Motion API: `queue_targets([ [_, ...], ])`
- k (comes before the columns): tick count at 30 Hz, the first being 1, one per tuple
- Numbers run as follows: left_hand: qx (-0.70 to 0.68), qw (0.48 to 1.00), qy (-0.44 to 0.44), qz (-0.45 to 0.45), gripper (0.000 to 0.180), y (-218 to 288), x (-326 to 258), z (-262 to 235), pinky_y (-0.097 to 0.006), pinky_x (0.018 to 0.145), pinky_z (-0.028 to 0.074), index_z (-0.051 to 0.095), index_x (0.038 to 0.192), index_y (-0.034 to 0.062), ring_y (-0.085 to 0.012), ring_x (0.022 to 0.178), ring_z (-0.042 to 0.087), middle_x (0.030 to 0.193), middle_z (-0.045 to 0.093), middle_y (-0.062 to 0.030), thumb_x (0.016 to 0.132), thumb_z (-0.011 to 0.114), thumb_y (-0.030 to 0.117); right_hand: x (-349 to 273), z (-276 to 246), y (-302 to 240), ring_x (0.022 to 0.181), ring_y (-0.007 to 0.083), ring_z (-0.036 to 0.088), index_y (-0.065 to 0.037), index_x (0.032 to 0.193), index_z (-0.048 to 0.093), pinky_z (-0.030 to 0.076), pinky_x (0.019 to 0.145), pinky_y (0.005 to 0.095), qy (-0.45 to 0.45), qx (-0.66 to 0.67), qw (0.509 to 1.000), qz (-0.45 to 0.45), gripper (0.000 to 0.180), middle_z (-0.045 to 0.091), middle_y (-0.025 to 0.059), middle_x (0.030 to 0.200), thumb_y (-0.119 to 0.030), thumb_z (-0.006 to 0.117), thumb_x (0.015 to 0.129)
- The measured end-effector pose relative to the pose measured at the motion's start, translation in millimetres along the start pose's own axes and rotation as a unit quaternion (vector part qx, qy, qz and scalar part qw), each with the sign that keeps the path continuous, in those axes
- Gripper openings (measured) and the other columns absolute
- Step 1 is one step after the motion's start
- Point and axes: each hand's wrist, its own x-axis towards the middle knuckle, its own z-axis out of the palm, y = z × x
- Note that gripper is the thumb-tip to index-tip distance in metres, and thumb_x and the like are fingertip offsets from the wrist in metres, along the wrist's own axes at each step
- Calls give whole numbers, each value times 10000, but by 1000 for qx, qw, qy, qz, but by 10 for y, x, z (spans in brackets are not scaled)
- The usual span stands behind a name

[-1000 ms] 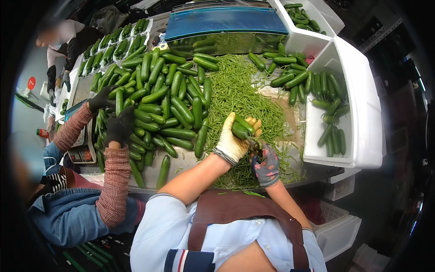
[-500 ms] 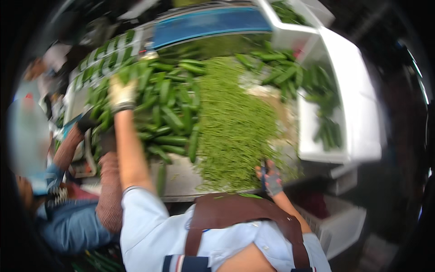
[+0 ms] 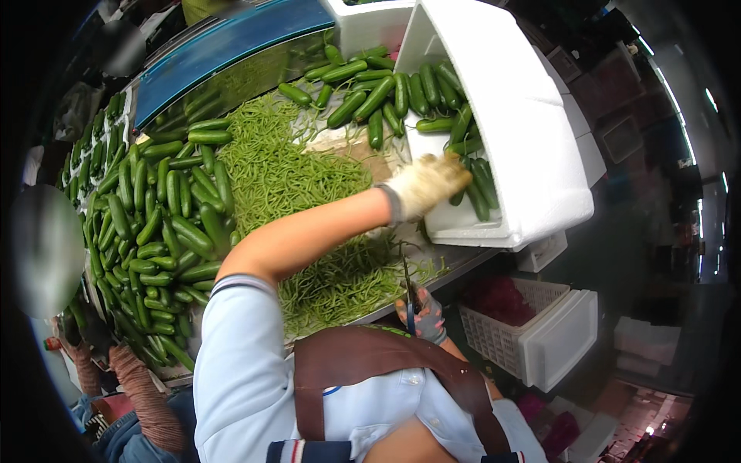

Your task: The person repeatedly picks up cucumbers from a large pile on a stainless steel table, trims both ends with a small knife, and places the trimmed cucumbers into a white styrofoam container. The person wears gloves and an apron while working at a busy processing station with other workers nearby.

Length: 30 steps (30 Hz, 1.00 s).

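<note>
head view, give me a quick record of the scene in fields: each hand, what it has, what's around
left hand: pale-gloved left hand reaching over the near edge of the white foam box, beside the green cucumbers in it; grip cannot be told
right hand: grey-gloved right hand at the table edge, closed on a thin dark blade
table: heap of thin green stalk trimmings; pile of loose green cucumbers on the left
below: white slotted plastic crate
nearby: another person's patterned sleeve, lower left

Matt white foam box; glossy cucumbers; gloves probably cloth.
</note>
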Motion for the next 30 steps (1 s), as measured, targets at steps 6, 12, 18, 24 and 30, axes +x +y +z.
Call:
queue_targets([
  [6,-46,970,-145,190,1002,-21,1096,695,-416,1055,175,181,1374,122,-288,1296,217,1414,212,-110,566,730,345,-215,-264,-292,490,144,444,-65,1119,457,404,453,232,-86,58,992,73,436,537,79,708,-420,379,879],
  [12,-346,907,-77,226,1024,-315,935,1134,-387,1053,202,259,1355,146,-286,1281,247,1384,264,-145,502,767,401,-114,-696,-217,595,161,524,-101,1189,419,478,606,264,-98,161,982,5,343,551,160,914,-271,436,891],
  [18,-41,962,-146,227,825,-200,862,900,-349,768,439,382,1224,63,-289,895,554,1037,535,-158,548,733,380,-26,-657,-302,545,148,485,-70,1136,430,450,549,268,-57,182,978,85,390,521,123,805,-354,442,870],
  [24,-49,971,-168,164,626,8,479,679,-370,667,488,458,1131,37,-270,791,612,849,617,-96,607,712,266,62,-656,-322,494,136,446,-39,1083,442,421,493,271,-54,194,969,140,463,492,86,695,-438,448,849],
  [30,-143,963,-224,55,532,81,300,436,-364,724,486,479,1078,-7,-302,833,580,893,591,-159,611,673,159,62,-618,-285,444,123,407,-8,1030,453,393,437,275,-75,204,959,180,552,462,49,586,-521,453,827],
])
